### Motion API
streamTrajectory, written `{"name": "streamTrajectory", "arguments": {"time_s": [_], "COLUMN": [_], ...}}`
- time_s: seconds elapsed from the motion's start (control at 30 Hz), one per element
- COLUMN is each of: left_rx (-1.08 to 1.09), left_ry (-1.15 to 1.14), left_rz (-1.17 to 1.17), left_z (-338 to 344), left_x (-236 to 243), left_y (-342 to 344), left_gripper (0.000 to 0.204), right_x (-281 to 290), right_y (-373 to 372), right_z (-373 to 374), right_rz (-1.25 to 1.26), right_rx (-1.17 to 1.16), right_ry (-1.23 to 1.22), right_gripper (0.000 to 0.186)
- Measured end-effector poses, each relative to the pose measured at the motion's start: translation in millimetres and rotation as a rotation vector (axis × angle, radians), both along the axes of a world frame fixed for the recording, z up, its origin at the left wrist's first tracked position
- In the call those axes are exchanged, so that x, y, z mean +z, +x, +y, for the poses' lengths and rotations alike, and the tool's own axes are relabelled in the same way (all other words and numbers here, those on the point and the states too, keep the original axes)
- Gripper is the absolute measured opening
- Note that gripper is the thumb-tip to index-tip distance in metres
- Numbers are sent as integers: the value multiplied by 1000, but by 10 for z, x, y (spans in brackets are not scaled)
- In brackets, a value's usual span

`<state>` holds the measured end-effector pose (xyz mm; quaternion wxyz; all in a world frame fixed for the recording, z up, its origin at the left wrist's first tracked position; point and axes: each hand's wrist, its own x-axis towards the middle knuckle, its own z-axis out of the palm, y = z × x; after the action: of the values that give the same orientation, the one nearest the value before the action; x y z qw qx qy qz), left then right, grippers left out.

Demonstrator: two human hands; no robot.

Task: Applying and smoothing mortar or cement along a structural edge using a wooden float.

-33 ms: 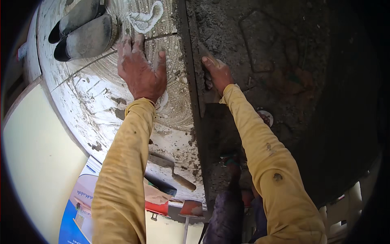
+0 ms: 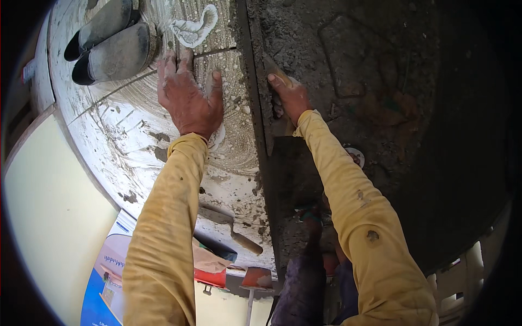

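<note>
My left hand (image 2: 187, 98) lies flat, fingers spread, on a pale tile (image 2: 163, 141) smeared with grey mortar. My right hand (image 2: 291, 98) grips a wooden-handled tool (image 2: 273, 68) at the tile's right edge, where a dark straight edge strip (image 2: 255, 98) borders the wet grey mortar bed (image 2: 348, 70). The tool's blade is hidden behind my hand. Both forearms wear yellow sleeves.
A pair of dark sandals (image 2: 111, 43) rests on the tile at the upper left. A trowel (image 2: 231, 228) lies on the tile near my left elbow. A blue-and-white bag (image 2: 109, 271) and a red object (image 2: 212, 277) sit below. A cream wall (image 2: 49, 217) stands at the left.
</note>
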<state>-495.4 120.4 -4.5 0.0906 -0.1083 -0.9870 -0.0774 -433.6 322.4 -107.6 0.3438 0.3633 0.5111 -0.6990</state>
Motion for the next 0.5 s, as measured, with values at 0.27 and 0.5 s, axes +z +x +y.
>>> {"name": "streamTrajectory", "arguments": {"time_s": [0.27, 0.5], "left_rx": [2, 21], "left_ry": [-73, -68], "left_rz": [-7, -49], "left_z": [-64, -89], "left_x": [29, -22], "left_y": [-19, -8], "left_gripper": [65, 67], "right_x": [598, 903], "right_y": [187, 908], "right_z": [-155, -184], "right_rz": [388, 270], "right_rx": [224, 227], "right_ry": [368, 292], "right_gripper": [52, 50]}}
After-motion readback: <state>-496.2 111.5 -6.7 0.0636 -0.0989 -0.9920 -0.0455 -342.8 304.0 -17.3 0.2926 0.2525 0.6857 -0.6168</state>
